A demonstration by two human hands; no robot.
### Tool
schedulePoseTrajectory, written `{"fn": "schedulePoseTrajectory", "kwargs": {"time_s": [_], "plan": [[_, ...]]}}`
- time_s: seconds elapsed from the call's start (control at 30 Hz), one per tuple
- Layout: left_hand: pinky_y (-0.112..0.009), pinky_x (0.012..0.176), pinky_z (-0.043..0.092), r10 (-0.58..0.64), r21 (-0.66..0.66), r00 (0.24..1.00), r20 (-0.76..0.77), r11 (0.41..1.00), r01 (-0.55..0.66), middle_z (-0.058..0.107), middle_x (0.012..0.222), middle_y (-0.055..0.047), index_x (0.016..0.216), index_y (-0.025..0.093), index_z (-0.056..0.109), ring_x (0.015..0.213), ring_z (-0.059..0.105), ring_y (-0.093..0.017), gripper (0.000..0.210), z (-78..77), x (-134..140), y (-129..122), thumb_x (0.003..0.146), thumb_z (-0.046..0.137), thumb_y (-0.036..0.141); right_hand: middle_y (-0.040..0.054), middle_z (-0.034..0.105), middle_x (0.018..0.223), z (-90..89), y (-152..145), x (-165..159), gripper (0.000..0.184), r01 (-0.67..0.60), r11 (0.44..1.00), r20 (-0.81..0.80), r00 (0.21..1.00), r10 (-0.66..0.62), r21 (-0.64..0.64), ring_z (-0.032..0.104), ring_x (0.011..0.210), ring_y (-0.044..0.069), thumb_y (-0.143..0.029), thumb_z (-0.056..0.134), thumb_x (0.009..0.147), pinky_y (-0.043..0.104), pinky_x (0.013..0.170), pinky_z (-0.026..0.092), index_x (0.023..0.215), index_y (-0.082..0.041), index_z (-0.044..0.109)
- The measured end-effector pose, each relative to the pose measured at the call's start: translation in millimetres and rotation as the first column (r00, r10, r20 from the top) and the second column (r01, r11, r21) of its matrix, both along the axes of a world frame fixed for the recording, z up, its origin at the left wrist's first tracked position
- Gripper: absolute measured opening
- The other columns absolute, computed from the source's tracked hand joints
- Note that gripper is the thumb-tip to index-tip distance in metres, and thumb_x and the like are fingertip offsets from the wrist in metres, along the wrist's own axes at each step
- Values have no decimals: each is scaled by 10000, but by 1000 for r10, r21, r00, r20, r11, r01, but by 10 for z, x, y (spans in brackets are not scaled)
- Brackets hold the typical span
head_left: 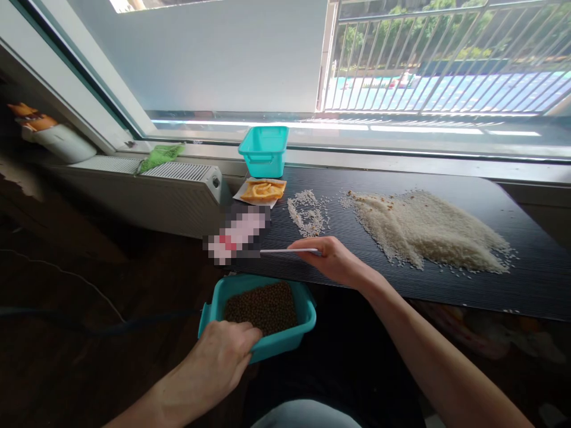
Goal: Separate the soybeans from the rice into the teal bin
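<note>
My left hand (229,351) is closed on the near left rim of a teal plastic bin (285,345), held just below the table's front edge. Small round brown pellets (263,306) cover the inside of the bin. My right hand (332,258), over the front of the table, pinches a thin flat white piece (285,251) seen edge-on; its exact kind cannot be made out. Past this hand lies a small ring of white rice (307,214). To the right spreads a large rice pile (428,229) with a few yellowish grains at its left end.
A second teal bin (264,148) stands at the back of the dark table (321,178). In front of it is an orange-and-white packet (263,190), then a pixelated pinkish item (241,232). A radiator (178,196) with a green cloth (161,157) is at left; the window runs behind.
</note>
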State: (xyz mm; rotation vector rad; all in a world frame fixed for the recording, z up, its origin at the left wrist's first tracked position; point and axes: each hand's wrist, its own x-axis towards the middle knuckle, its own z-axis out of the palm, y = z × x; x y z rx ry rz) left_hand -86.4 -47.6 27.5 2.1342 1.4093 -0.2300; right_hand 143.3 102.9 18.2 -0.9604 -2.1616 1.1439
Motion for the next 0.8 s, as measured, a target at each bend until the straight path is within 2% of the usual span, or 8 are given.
{"fn": "schedulePoseTrajectory", "kwargs": {"time_s": [0.13, 0.23, 0.33, 0.43, 0.53, 0.6, 0.7, 0.8], "plan": [[-334, 712, 463, -3, 23, 1000, 11, 1000, 3, 676, 836, -37, 823, 181, 600, 776, 645, -219, 201, 22, -10, 12, 839, 446, 53, 11, 761, 994, 116, -110, 220, 285, -48, 996, 75, 996, 53, -71, 684, 875, 194, -289, 535, 882, 265, 774, 526, 1045, -195, 749], [-327, 704, 454, -28, 41, 999, 20, 999, 27, 672, 830, -33, 823, 185, 595, 781, 642, -221, 197, 16, 12, 28, 845, 447, 58, 25, 766, 944, 216, -168, 476, 328, 43, 997, 100, 994, -36, -66, 689, 821, 201, -381, 545, 887, 265, 719, 534, 1038, -174, 750], [-332, 690, 450, -53, 36, 998, 24, 998, 52, 668, 836, -28, 822, 188, 593, 777, 639, -229, 177, 12, 81, 43, 833, 465, 65, 44, 761, 998, 245, -146, 722, 328, 261, 962, 66, 961, -267, 86, 694, 873, 221, -383, 532, 892, 296, 742, 541, 1040, -178, 742], [-337, 689, 449, -85, 34, 996, 28, 996, 84, 663, 832, -24, 810, 186, 589, 771, 634, -229, 176, 26, 189, 48, 823, 465, 61, 55, 722, 1139, 195, -47, 886, 312, 388, 850, 109, 886, -450, 356, 661, 1025, 235, -265, 475, 906, 346, 870, 510, 1097, -203, 714], [-332, 694, 446, -109, 34, 993, 39, 994, 108, 665, 830, -20, 810, 186, 591, 775, 633, -224, 172, 45, 295, 39, 822, 470, 65, 91, 679, 1220, 116, 81, 957, 376, 314, 789, 276, 815, -509, 528, 612, 1110, 246, -125, 428, 861, 361, 939, 465, 1127, -182, 687], [-320, 685, 440, -122, 31, 992, 45, 992, 120, 666, 825, -20, 807, 184, 592, 769, 633, -217, 167, 53, 346, 26, 825, 473, 68, 114, 668, 1224, 82, 146, 982, 395, 233, 803, 396, 774, -495, 548, 605, 1098, 251, -70, 417, 829, 354, 914, 468, 1104, -163, 683], [-297, 666, 430, -130, 35, 990, 58, 991, 128, 669, 819, -21, 788, 181, 584, 752, 632, -201, 169, 51, 390, 2, 825, 471, 60, 135, 677, 1162, 82, 178, 1025, 372, 103, 860, 544, 735, -405, 500, 613, 1051, 259, -34, 449, 780, 355, 884, 477, 1045, -138, 689], [-282, 657, 421, -132, 54, 989, 66, 990, 129, 668, 800, -20, 761, 182, 575, 739, 630, -191, 175, 41, 421, -16, 812, 471, 51, 138, 674, 1163, 109, 157, 1052, 392, 59, 880, 537, 773, -339, 470, 604, 1082, 272, -38, 510, 724, 389, 938, 466, 1055, -132, 697]]}}
